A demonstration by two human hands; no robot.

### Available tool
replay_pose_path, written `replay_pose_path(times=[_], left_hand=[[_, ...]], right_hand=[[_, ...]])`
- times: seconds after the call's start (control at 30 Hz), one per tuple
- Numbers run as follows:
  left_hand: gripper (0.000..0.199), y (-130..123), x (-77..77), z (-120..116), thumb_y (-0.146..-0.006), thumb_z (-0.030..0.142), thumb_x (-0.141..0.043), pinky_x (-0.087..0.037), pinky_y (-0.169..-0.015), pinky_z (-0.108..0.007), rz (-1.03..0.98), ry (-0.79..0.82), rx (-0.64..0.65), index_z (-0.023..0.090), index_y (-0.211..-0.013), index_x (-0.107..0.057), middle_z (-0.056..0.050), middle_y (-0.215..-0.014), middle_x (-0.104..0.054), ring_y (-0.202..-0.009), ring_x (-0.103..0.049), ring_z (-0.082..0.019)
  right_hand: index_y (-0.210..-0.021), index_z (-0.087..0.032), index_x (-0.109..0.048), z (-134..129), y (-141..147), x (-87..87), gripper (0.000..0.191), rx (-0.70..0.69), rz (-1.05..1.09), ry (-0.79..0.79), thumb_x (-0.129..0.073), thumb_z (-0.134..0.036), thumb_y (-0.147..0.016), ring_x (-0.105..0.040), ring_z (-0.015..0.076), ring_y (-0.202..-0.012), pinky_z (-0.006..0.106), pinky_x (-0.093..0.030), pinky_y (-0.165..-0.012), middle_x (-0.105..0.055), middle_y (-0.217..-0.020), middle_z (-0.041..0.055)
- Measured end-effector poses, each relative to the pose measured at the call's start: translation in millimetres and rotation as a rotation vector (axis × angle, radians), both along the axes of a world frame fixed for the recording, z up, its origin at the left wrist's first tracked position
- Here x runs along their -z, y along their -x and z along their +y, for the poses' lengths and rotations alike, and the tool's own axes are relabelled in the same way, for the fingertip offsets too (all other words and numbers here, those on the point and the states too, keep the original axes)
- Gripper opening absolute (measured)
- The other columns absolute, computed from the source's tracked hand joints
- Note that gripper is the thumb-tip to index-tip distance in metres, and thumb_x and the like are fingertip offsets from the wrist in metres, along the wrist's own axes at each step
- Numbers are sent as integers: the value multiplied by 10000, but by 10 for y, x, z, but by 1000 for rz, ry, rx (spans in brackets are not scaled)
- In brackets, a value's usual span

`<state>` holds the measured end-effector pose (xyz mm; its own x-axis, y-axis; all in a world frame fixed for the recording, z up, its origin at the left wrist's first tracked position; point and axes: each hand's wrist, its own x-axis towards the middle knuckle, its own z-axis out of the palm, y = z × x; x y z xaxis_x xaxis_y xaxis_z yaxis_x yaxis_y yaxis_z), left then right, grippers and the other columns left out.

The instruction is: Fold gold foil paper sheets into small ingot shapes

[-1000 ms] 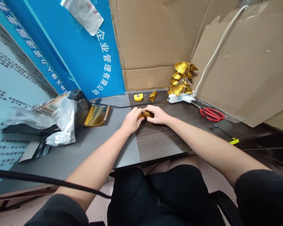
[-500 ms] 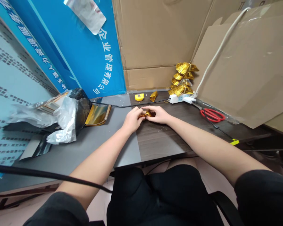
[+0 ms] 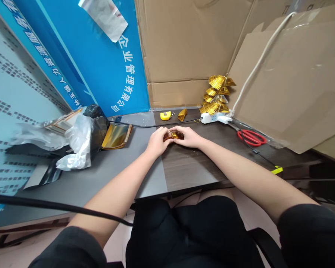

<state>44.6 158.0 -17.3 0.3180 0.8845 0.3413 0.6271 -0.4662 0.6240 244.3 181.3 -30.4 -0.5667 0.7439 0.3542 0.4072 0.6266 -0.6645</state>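
Observation:
A small piece of shiny gold foil paper (image 3: 176, 136) lies between my two hands, low over the dark wood-grain part of the desk. My left hand (image 3: 158, 141) is closed on its left end, fingers curled over the top and thumb in front. On the right end, my right hand (image 3: 189, 137) grips it the same way. The fingers partly cover the foil, so its full shape is hidden. Behind the hands sit a folded gold piece (image 3: 182, 114) and a yellow tape measure (image 3: 165, 115).
Gold foil sheets (image 3: 115, 136) are stacked left, beside crumpled plastic bags (image 3: 79, 137). Fan-shaped gold pieces (image 3: 216, 95) stand at the back by a white power strip (image 3: 209, 118). Red-handled scissors (image 3: 251, 137) and black cables lie right. Cardboard walls the desk.
Slightly more of the gold foil's middle shows between my fingers. Both hands stay in nearly the same place, and the whole view has shifted a little.

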Motion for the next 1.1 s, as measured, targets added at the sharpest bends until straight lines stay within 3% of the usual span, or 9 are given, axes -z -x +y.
replay_pose_path(times=[0.13,0.33,0.43,0.73,1.1], left_hand=[[226,10,18,0,-824,161,-752,-444,-692,-248,18,0,9,194,-785,-532,14,-836,-605,-765,-581,-123],[125,-1,43,-21,-893,158,-609,-484,-801,-293,71,-24,50,208,-936,-502,-30,-980,-613,-916,-596,-162],[148,29,9,-42,-882,194,-625,-490,-824,-315,109,-34,62,205,-966,-503,-50,-1021,-614,-945,-593,-181],[111,146,-31,-28,-854,218,-708,-430,-700,-283,189,-52,33,220,-818,-604,6,-824,-686,-792,-595,-162],[112,30,27,-27,-844,216,-740,-439,-722,-304,206,-114,-39,213,-771,-655,-14,-822,-678,-846,-595,-183]], right_hand=[[-1237,-167,-659,17,-22,-11,434,-13,-35,-37,-658,-242,-810,-712,218,-959,356,-559,-872,-753,-1106,86],[-1168,-177,-694,71,-61,16,394,-11,-68,-87,-683,-244,-781,-684,238,-991,381,-545,-892,-726,-1113,100],[-1212,-179,-682,83,-80,37,422,-8,-87,-88,-685,-253,-797,-687,236,-970,386,-548,-881,-727,-1104,100],[-1340,-179,-614,102,-158,-3,612,-48,-163,-73,-772,-300,-761,-649,273,-1080,446,-529,-962,-669,-1187,117],[-1161,-178,-580,81,-71,85,371,-44,-234,-37,-614,-198,-792,-585,272,-1023,441,-514,-908,-626,-1066,99]])
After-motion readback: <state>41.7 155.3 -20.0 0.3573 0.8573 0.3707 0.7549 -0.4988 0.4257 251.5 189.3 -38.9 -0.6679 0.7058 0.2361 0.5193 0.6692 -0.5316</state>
